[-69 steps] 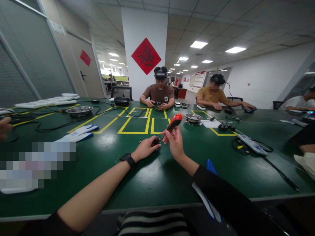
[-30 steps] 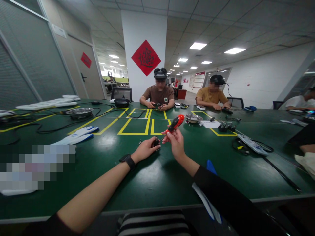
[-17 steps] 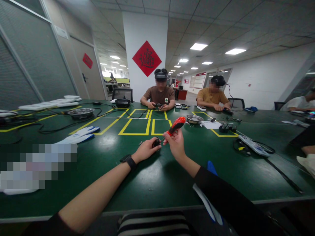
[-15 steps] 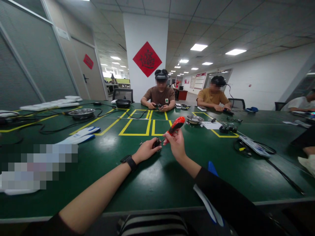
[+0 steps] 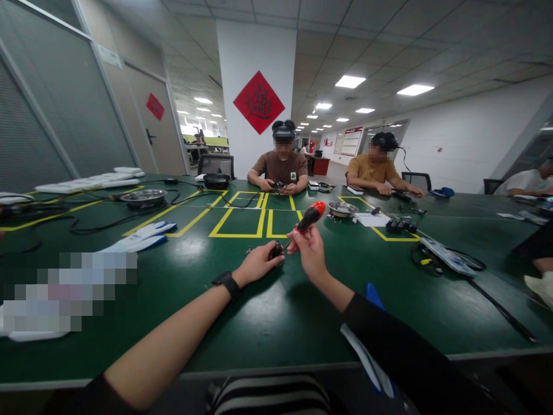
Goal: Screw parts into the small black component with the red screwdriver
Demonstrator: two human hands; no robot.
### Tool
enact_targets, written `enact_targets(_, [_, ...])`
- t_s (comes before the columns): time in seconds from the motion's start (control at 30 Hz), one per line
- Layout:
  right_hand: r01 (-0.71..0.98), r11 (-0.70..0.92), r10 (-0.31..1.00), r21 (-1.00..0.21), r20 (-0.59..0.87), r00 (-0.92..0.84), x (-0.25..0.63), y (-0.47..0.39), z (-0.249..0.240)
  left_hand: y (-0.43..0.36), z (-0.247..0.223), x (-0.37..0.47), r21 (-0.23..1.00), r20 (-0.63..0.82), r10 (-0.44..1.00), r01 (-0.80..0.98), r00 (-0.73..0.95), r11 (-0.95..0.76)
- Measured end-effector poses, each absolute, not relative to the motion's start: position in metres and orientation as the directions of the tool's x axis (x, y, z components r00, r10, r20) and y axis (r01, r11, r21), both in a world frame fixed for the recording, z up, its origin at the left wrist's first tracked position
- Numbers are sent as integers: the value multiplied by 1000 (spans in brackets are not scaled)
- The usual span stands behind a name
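Left hand (image 5: 258, 260) clamped on small dark part (image 5: 277, 249); right hand (image 5: 310, 251) grips screwdriver (image 5: 311, 216), shaft toward part. Work seems underway, unfinished.

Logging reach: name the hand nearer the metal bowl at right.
Right. The right hand is this side of the bowl, slightly left; the left hand is farther left.

One camera sits on the person's head. Its wide view looks forward and down along the worktop (image 5: 254, 340), with left hand (image 5: 259, 262) and right hand (image 5: 310, 253) near, and the pillar (image 5: 256, 49) far behind.
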State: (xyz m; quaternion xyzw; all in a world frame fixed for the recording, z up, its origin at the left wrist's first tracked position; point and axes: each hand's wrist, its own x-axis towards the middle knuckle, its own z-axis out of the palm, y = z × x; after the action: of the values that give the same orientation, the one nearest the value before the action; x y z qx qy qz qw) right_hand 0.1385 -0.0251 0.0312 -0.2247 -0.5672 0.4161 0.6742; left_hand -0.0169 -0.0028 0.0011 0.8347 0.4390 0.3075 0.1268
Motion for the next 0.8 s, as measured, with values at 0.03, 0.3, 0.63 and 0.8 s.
enact_targets(0.03, [-308,551,817,-776,577,9,138,-25,31,-3,1,-17,485,397,814,657,423,-578])
enact_targets(0.3, [-324,547,821,-771,570,29,138,-28,31,-3,2,-16,485,402,808,649,430,-587])
enact_targets(0.63, [-351,536,824,-768,566,21,139,-26,29,-4,2,-16,487,417,802,640,427,-594])
enact_targets(0.8, [-312,554,819,-772,572,39,139,-25,29,-2,1,-16,477,424,800,646,425,-596])
